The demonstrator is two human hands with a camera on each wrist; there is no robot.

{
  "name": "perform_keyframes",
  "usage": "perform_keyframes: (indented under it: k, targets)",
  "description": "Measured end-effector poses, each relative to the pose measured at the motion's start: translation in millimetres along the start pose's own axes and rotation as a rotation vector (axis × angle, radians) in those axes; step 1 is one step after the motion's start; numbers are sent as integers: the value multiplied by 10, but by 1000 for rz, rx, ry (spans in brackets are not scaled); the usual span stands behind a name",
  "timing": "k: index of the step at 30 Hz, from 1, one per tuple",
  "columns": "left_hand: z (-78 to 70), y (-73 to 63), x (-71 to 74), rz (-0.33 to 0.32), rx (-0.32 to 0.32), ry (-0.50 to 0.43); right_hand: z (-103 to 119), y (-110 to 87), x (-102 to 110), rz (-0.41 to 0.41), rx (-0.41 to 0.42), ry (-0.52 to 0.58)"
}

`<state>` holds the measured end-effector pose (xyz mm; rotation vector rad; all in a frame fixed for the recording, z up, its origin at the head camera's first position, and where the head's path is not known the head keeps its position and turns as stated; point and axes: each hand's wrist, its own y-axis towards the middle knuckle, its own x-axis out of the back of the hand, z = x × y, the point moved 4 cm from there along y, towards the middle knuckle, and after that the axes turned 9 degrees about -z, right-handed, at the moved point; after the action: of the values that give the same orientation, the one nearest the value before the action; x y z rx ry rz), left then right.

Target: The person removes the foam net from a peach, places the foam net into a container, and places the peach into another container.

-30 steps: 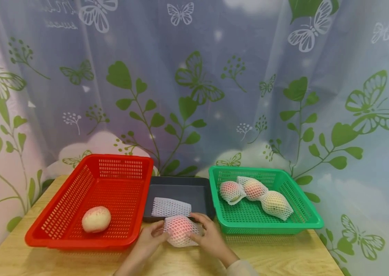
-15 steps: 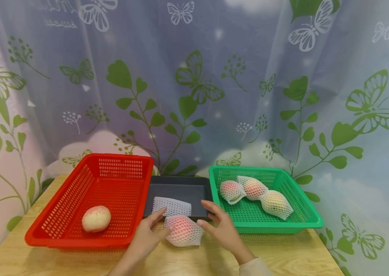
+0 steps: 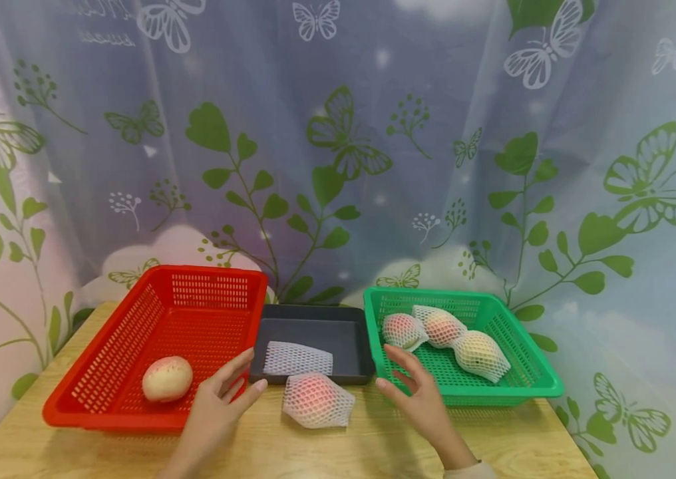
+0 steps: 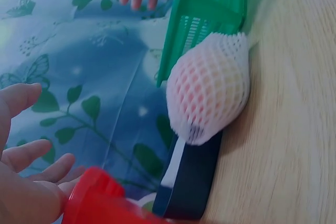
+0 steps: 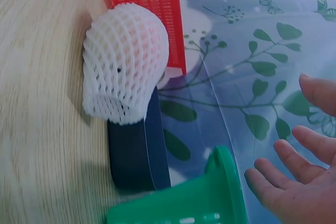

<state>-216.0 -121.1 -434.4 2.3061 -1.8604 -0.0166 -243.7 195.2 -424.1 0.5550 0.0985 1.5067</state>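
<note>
A peach in a white foam net (image 3: 317, 400) lies on the wooden table, in front of the dark tray (image 3: 351, 352); both wrist views show it untouched. To its left, my left hand (image 3: 215, 403) hovers by the red basket's near right corner, fingers spread and holding nothing. My right hand (image 3: 420, 400) is to the peach's right, before the green basket's left side, likewise with nothing in it. One flat foam net (image 3: 298, 359) rests in the tray.
In the red basket (image 3: 116, 420) sits one bare peach (image 3: 167, 379). The green basket (image 3: 464, 391) holds three netted peaches, among them a yellowish one (image 3: 479, 355). Behind everything hangs a patterned curtain (image 3: 338, 166).
Both hands have let go of the netted peach and moved apart, the left one leftward and the right one rightward. The peach stays on the table.
</note>
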Motion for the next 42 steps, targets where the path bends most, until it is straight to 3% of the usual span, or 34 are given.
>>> perform_keyframes:
  k: [8,18,25,31,35,42]
  targets:
    - [13,12,185,-34,9,59,-9,-40,154,-29,-30,-3]
    - [-14,28,214,-15,32,84,-8,-51,176,-37,-24,-9]
    - [-119,58,84,32,-78,40,-7,-19,39,10,-1,3]
    - [-134,92,-120,97,-98,12,-8,19,-162,82,-63,43]
    - [-91,109,-303,138,-114,-8,-17,19,-310,121,-86,71]
    - [91,122,-545,151,-122,-2,-104,17,-559,180,-42,74]
